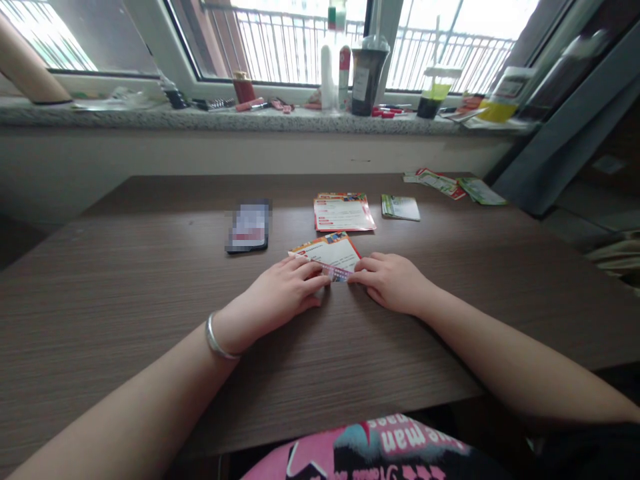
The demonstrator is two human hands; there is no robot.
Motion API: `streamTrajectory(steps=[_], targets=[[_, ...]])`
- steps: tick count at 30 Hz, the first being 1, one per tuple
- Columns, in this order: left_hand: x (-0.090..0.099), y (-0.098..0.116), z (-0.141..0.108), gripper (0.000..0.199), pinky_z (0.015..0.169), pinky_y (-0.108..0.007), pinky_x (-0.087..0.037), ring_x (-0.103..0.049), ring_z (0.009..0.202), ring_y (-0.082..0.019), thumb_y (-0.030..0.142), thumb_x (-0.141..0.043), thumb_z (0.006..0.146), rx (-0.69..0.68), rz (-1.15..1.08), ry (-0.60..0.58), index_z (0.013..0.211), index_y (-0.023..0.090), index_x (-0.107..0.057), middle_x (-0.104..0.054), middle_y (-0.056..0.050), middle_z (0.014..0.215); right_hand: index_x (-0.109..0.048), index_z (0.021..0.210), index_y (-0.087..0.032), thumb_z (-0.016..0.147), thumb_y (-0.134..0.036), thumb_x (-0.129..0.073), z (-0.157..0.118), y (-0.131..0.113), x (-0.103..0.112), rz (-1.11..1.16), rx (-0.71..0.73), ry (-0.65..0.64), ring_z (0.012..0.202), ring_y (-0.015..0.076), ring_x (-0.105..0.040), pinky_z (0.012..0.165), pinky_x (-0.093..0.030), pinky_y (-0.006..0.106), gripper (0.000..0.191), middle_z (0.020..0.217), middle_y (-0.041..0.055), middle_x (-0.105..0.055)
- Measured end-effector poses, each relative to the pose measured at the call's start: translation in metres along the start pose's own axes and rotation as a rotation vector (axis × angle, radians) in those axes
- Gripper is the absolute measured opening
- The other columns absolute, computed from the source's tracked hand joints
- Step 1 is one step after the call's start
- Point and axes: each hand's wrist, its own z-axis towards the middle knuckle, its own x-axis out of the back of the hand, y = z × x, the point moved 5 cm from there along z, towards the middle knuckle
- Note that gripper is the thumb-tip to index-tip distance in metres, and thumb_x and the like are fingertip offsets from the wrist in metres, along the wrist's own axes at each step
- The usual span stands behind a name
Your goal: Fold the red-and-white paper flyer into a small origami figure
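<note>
The word "man" is legible on the shirt (370, 450); print on the card (330, 252) is too small to read. The card lies mid-scene on the brown wood-grain table (150, 307). The left hand (280, 287) rests fingers on its near left edge; the right hand (393, 281) touches its right corner. Pinching cannot be confirmed for either. Adjacent items: pile (344, 213), far; phone (250, 225), left; small pile (401, 208), right. A cluttered sill (200, 120) runs beneath the window (290, 40).

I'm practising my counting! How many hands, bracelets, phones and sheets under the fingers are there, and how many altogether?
Hands: 2 (left hand, right hand)
Bracelets: 1
Phones: 1
Sheets under the fingers: 1
Total: 5
</note>
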Motion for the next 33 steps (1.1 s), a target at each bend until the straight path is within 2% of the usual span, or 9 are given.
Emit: streamTrajectory(steps=[4,8,11,21,33], targets=[[-0.005,0.0,0.003,0.043,0.112,-0.042,-0.037,-0.047,0.13,-0.025,0.038,-0.055,0.092,-0.05,-0.061,0.053,0.132,0.02,-0.054,-0.054,-0.01,0.138,-0.067,0.11,-0.021,0.089,-0.02,-0.048,-0.002,-0.002,0.003,-0.024,-0.055,0.002,0.095,0.023,-0.058,0.079,-0.045,0.035,0.028,0.112,0.0075,-0.067],[-0.009,0.0,0.006,0.048,0.111,-0.045,-0.038,-0.044,0.133,-0.028,0.042,-0.053,0.093,-0.019,-0.068,0.054,0.135,0.02,-0.051,-0.051,-0.011,0.142,-0.064,0.118,-0.018,0.087,-0.018,-0.05,0.0,-0.008,-0.001,0.022,0.031,0.044,0.107,0.0248,-0.056,0.087,-0.047,0.038,0.033,0.125,0.009,-0.063],[-0.01,0.001,0.007,0.048,0.11,-0.046,-0.039,-0.044,0.132,-0.029,0.042,-0.054,0.092,0.003,-0.057,0.045,0.135,0.021,-0.051,-0.051,-0.01,0.141,-0.061,0.124,-0.018,0.088,-0.018,-0.05,0.003,-0.01,-0.005,0.057,0.049,0.048,0.108,0.0247,-0.056,0.09,-0.047,0.039,0.038,0.125,0.0093,-0.064],[-0.003,-0.009,-0.002,0.047,0.104,-0.05,-0.041,-0.051,0.125,-0.031,0.044,-0.054,0.092,0.071,-0.009,-0.015,0.137,0.029,-0.05,-0.049,-0.008,0.144,-0.064,0.123,-0.017,0.086,-0.015,-0.051,0.001,-0.008,-0.004,0.066,0.012,0.035,0.109,0.0256,-0.055,0.091,-0.048,0.04,0.039,0.124,0.0095,-0.065],[0.005,-0.02,-0.008,0.035,0.102,-0.038,-0.045,-0.059,0.118,-0.022,0.035,-0.049,0.095,0.085,-0.053,-0.068,0.127,0.026,-0.059,-0.061,-0.007,0.132,-0.063,0.123,-0.017,0.087,-0.017,-0.05,-0.001,-0.006,-0.006,0.075,0.022,0.031,0.108,0.0257,-0.056,0.09,-0.049,0.041,0.038,0.126,0.0095,-0.064]])
